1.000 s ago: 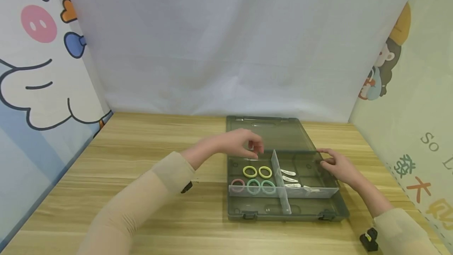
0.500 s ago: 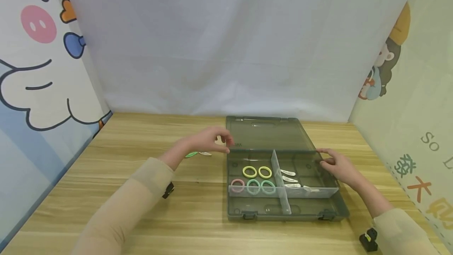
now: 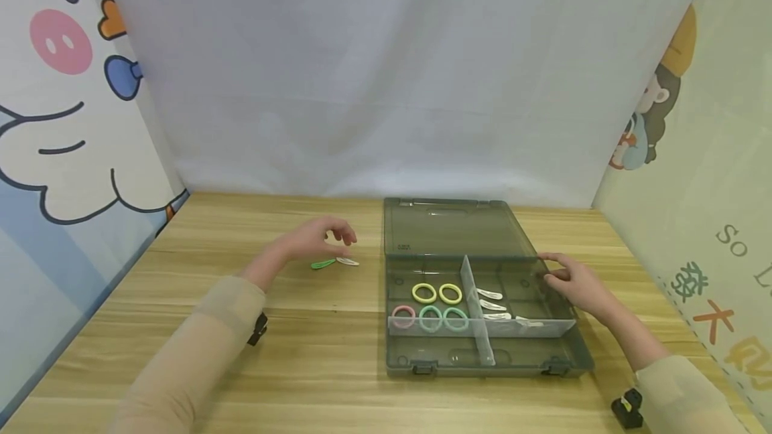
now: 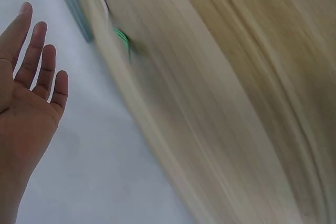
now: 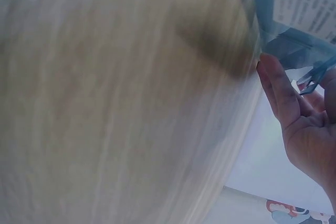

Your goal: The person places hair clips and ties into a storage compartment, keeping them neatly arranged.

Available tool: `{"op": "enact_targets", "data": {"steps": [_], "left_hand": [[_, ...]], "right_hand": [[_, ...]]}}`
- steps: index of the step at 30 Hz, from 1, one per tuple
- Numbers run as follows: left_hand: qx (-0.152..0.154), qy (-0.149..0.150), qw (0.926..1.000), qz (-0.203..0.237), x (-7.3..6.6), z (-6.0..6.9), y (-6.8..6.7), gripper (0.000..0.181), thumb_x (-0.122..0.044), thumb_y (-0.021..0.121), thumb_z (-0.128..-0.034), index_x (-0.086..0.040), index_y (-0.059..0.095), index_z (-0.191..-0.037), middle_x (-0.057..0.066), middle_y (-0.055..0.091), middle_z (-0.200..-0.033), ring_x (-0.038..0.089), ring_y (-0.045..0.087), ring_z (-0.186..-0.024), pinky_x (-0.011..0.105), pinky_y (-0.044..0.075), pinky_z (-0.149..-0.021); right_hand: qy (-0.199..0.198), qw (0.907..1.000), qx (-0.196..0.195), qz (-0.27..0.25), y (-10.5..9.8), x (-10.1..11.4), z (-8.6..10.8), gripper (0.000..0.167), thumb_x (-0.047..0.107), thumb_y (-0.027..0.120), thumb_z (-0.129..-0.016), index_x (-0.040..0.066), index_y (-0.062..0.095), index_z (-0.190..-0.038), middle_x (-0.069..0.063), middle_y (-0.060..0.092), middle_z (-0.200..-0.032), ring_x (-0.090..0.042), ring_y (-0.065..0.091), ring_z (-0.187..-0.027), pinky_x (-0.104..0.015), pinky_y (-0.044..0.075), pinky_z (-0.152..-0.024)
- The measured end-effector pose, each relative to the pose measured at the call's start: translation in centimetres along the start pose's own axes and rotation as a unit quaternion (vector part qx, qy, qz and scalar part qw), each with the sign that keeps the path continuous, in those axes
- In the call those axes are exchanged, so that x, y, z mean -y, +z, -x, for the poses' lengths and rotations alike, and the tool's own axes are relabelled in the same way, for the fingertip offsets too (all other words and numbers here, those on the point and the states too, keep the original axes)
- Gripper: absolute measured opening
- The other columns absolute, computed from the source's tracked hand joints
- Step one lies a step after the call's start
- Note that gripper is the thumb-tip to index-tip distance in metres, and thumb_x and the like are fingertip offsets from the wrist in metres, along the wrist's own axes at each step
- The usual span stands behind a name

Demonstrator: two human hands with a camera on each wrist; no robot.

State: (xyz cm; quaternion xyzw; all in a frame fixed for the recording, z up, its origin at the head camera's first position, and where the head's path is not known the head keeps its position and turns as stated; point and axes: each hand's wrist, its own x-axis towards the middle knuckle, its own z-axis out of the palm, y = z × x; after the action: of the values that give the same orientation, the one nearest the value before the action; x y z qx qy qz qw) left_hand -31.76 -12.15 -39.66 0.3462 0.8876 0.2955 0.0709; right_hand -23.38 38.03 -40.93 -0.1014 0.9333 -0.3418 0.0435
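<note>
My left hand [image 3: 316, 238] hovers over the table with loosely bent fingers and nothing in them. Just below it lie a green snap hair clip [image 3: 323, 264] and a white one [image 3: 347, 261]; the left wrist view shows the palm open beside the green clip [image 4: 123, 36]. At the right, my right hand [image 3: 577, 284] holds the side wall of a grey see-through storage box [image 3: 482, 371], the rim between thumb and fingers [image 5: 281, 90]. In the box's left compartment lie yellow, pink and teal hair ties [image 3: 424, 293]. White hair clips [image 3: 493, 305] lie in the right one.
The box's lid [image 3: 455, 226] lies folded back flat behind it. Clear dividers [image 3: 476, 307] cross inside the box. Bare wood tabletop [image 3: 326, 353] spreads left of the box. A white cloth [image 3: 374, 86] hangs behind the table.
My left hand has moved left from above the box to over the loose hair clips, uncovering them. My right hand and the box have stayed put.
</note>
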Motion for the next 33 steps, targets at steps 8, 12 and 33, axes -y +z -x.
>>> {"op": "enact_targets", "data": {"steps": [8,12,33], "left_hand": [[-0.001,-0.033,0.9991,0.028,2.2,1.4,-0.2,0.026,-0.01,0.072,-0.0831,-0.003,0.064,-0.106,0.008,0.064,-0.1,0.028,0.053,-0.1,0.047,0.042,-0.09],[0.0,-0.042,0.9987,0.029,3.3,1.8,-0.1,0.024,-0.009,0.074,-0.0811,-0.003,0.065,-0.102,0.006,0.065,-0.096,0.023,0.055,-0.095,0.041,0.044,-0.087],[0.036,-0.098,0.9939,0.038,4.9,2.3,0.5,0.012,-0.012,0.073,-0.0818,-0.007,0.067,-0.09,0.001,0.059,-0.079,0.014,0.05,-0.074,0.028,0.044,-0.069]], "right_hand": [[0.003,1.0,0.003,-0.005,0.0,-0.1,0.0,0.05,0.015,0.05,-0.097,0.002,0.035,-0.143,-0.041,0.049,-0.122,-0.006,0.03,-0.044,-0.03,0.039,-0.046],[0.006,0.9999,0.004,-0.008,0.0,-0.1,0.0,0.05,0.015,0.05,-0.097,0.003,0.034,-0.143,-0.041,0.049,-0.123,-0.006,0.031,-0.044,-0.03,0.039,-0.046],[0.003,1.0,0.003,-0.009,0.0,-0.1,0.1,0.051,0.018,0.05,-0.098,0.004,0.033,-0.144,-0.041,0.048,-0.123,-0.008,0.033,-0.044,-0.03,0.04,-0.047]]}}
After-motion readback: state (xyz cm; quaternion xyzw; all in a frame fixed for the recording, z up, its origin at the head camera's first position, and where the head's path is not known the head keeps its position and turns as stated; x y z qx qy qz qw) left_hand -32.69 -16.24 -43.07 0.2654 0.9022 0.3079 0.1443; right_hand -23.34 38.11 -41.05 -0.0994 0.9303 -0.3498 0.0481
